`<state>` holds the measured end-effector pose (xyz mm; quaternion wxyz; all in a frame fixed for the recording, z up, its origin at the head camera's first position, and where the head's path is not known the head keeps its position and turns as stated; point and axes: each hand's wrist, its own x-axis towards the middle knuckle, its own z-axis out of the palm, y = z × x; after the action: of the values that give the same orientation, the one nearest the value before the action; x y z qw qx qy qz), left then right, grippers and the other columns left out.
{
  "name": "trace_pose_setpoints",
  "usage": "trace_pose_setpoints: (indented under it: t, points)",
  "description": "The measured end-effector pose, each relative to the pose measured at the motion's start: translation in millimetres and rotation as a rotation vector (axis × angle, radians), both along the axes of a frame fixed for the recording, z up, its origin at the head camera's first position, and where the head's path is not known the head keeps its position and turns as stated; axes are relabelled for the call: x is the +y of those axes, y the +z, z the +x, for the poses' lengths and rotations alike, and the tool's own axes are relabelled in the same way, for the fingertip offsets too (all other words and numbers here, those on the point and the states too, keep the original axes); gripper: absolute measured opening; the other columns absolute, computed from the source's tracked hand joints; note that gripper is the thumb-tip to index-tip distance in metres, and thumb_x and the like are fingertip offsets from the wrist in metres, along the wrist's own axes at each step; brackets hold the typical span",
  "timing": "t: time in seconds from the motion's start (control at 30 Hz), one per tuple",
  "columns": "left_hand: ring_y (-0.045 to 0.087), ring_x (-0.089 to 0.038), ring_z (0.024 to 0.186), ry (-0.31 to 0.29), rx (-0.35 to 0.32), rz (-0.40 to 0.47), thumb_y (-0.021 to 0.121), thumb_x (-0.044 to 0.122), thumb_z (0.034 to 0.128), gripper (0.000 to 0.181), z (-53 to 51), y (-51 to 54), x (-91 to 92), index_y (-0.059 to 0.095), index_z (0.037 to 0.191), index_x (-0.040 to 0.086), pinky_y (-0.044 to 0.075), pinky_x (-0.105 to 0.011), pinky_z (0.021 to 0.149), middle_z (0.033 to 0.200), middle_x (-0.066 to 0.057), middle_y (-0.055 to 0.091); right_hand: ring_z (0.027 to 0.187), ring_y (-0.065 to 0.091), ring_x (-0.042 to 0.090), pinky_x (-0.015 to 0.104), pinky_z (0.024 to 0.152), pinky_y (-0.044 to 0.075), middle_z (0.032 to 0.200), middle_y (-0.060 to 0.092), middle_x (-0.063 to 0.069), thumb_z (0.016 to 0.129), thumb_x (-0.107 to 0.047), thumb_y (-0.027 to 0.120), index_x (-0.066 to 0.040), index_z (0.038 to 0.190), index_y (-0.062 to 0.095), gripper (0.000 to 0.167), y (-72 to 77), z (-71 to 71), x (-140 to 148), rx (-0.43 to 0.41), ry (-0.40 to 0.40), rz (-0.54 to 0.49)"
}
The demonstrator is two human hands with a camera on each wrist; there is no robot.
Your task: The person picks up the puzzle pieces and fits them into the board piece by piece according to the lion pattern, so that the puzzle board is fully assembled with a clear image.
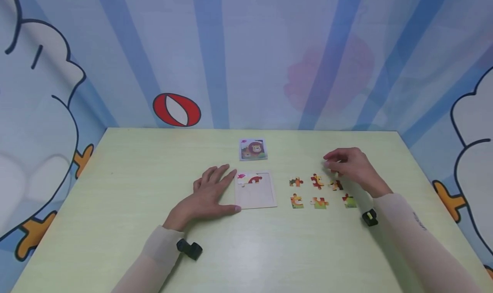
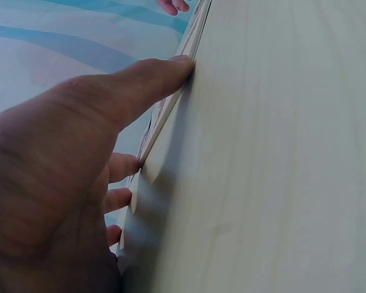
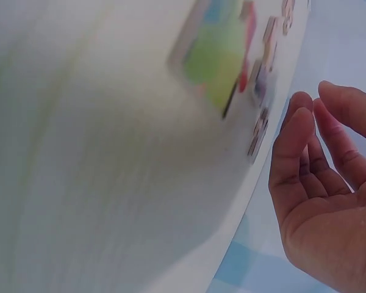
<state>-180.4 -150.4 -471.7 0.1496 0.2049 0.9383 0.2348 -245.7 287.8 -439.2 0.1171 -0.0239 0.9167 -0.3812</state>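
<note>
While my left hand (image 1: 208,195) lies relaxed with fingers spread, thumb and forefinger touching the left side of the puzzle tray (image 1: 256,198), my right hand (image 1: 353,166) hovers, fingers loosely bent and holding nothing, near the far row of six loose pieces (image 1: 317,181). These lie right of the tray on the worktop (image 1: 246,258); fitted pieces (image 1: 254,180) occupy its far left part. Beyond it lies a lion card (image 1: 253,150).

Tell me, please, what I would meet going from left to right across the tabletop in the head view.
Left sleeve → left hand → puzzle tray → lower-left loose puzzle piece → lower-middle loose puzzle piece → right hand → right sleeve.
</note>
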Motion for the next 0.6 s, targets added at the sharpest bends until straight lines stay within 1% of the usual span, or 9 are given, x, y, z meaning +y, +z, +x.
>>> trace_pose_setpoints:
  t: [0.27,0.5,0.6]
  points:
    - [0.007,-0.044,0.167,0.003,-0.001,0.007,0.077,0.056,0.0903,0.103,0.5,0.5,-0.1,0.025,0.173,0.023,0.018,-0.076,0.126,0.183,-0.007,0.012,0.093,0.072,0.020,0.032,0.073,0.061,0.121,0.077,0.022,0.105,-0.027,0.070,-0.004,0.135,0.071,0.037,-0.9,2.7,14,-0.007,-0.018,-0.022]
    - [0.006,-0.043,0.167,-0.002,0.004,0.005,0.076,0.056,0.0907,0.103,0.1,-1.4,0.0,0.024,0.173,0.023,0.018,-0.076,0.125,0.183,-0.007,0.011,0.087,0.071,0.016,0.031,0.070,0.059,0.121,0.078,0.021,0.105,-0.027,0.070,-0.003,0.135,0.070,0.038,-2.7,5.2,24,-0.009,-0.032,-0.014]
    - [0.006,-0.043,0.167,-0.002,0.007,0.001,0.076,0.057,0.0907,0.103,0.0,-1.6,-0.2,0.024,0.173,0.023,0.018,-0.076,0.125,0.183,-0.007,0.011,0.084,0.069,0.016,0.031,0.069,0.059,0.116,0.078,0.020,0.105,-0.026,0.071,-0.002,0.135,0.070,0.038,-4.2,5.4,29,-0.014,-0.040,-0.012]
